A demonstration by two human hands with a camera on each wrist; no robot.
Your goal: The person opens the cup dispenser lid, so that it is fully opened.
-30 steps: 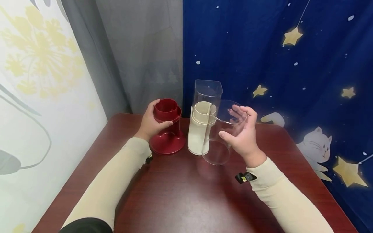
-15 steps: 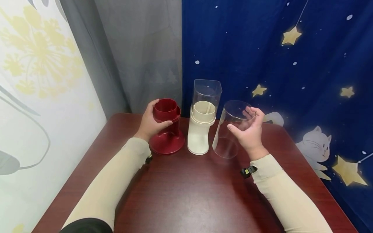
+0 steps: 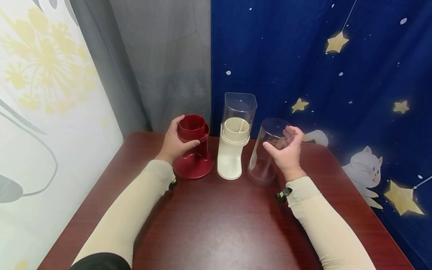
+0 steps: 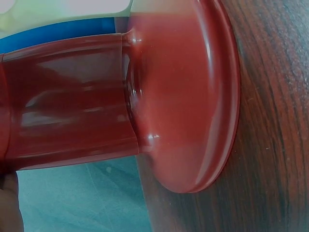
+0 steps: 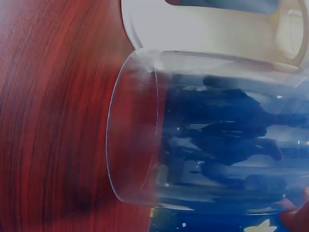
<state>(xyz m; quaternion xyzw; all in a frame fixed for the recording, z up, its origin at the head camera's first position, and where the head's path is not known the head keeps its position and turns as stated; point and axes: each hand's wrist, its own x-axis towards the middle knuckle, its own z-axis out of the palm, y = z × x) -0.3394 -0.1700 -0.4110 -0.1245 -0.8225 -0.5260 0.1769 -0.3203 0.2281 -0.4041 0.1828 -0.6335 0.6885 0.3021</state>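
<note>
My left hand curls round the red base to steady it on the worktop; my right hand clasps the clear cup, standing beside the cream holder.

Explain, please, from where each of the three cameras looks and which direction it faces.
Head: worn on the head, looking forward and down at the table; both sleeves and hands show.
Left wrist: beside the left hand, facing the red base side-on; one finger edge shows.
Right wrist: beside the right hand, facing the clear cylinder; a fingertip shows.
Shared: the cream holder appears in the head and right wrist views.
</note>
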